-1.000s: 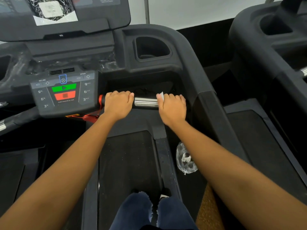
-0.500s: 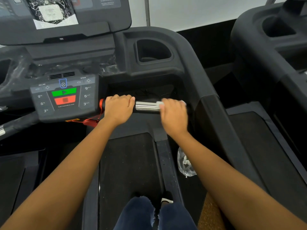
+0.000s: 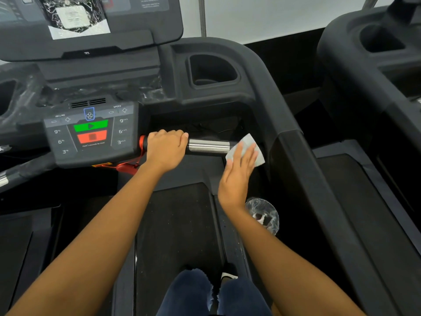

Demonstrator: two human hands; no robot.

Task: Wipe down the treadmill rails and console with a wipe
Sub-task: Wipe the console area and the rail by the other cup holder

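Head view: left hand (image 3: 166, 151) wraps the crossbar (image 3: 209, 145), fingers curled fully over it, just right of the control panel (image 3: 91, 133). Right hand (image 3: 235, 179) lies flat, fingers straight and together, pressing the white wipe (image 3: 247, 142) against the bar's right end, near the side rail (image 3: 296, 156). Crumpled plastic (image 3: 264, 215) lies lower down.

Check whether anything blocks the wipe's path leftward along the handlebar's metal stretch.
Nothing visible lies between the wipe under the right hand and the bare metal stretch of the handlebar. Farther left, the left hand grips the handlebar beside the control panel, covering that part.
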